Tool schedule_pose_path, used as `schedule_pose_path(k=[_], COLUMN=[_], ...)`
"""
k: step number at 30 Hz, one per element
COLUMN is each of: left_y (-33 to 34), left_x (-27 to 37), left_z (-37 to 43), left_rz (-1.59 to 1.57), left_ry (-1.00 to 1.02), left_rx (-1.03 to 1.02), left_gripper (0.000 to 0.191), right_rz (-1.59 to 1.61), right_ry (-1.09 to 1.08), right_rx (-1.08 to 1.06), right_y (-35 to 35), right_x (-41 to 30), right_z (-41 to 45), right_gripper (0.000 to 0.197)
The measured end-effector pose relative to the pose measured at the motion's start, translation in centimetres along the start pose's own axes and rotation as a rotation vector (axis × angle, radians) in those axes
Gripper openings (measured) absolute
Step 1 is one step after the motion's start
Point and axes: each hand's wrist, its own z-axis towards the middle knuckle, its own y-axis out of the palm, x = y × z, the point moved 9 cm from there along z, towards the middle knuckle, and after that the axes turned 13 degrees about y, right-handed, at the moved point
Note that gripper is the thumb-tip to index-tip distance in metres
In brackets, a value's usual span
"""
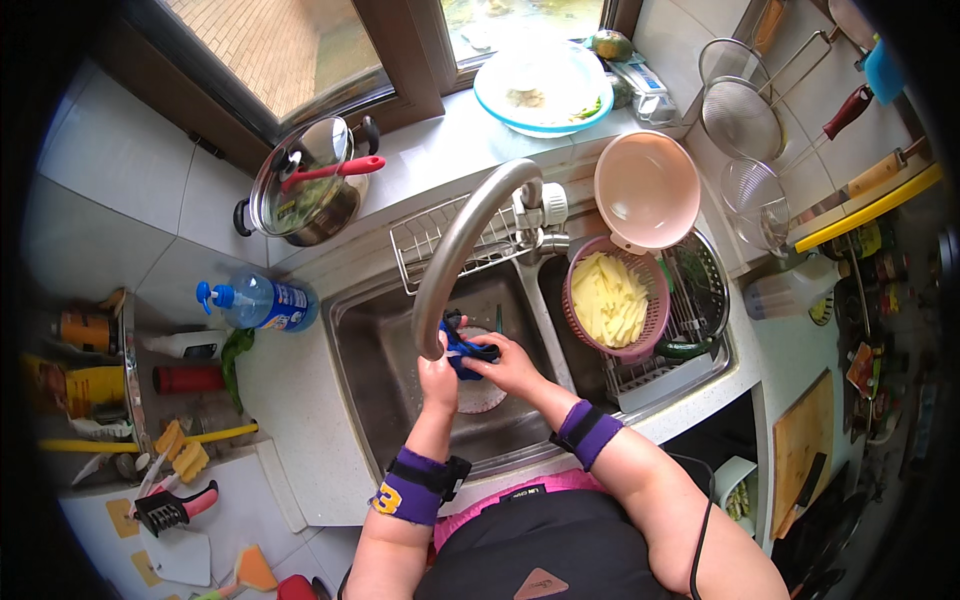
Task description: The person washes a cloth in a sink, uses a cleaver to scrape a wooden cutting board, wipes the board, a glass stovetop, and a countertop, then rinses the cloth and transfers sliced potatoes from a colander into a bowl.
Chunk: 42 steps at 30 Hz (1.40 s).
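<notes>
Over the left basin of the stainless steel sink (382,330), my left hand (439,382) grips a blue and black item (471,349), which looks like fabric. My right hand (510,365) pinches the same item from the other side. Its exact kind is unclear, as my fingers cover part of it. The curved faucet spout (450,247) ends right above my left hand. Below both hands lies a round pale dish (484,397) on the basin floor, partly hidden. Whether water is running cannot be made out.
A pink colander (657,330) of cut potato strips (609,300) sits over the right basin, a pink bowl (646,191) behind it. Left of the sink stands a blue pump bottle (262,301). A lidded pot (311,187) is on the ledge; a cutting board (799,450) lies right.
</notes>
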Motion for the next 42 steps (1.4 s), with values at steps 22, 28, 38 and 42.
schedule_pose_path(k=[22,28,38,42], left_y=[-4.5,-2.1,-3.5,-1.5], left_x=[3.0,-0.5,-3.4,-1.9], left_z=[1.4,-0.9,-1.1,-0.8], left_rz=[0.028,-0.083,-0.154,-0.379], left_ry=[0.108,-0.126,-0.196,-0.223], left_rx=[0.119,0.144,0.250,0.204], left_gripper=[0.023,0.018,0.028,0.036], right_rz=[-0.157,0.246,0.067,0.001], right_ry=[0.004,0.089,-0.088,0.164], right_rx=[0.071,0.162,0.265,0.189], right_y=[-5.0,-2.2,-1.3,-1.7], right_x=[-2.6,-1.8,-2.0,3.5], right_z=[0.9,0.8,-1.8,-0.1], right_gripper=[0.037,0.033,0.010,0.026])
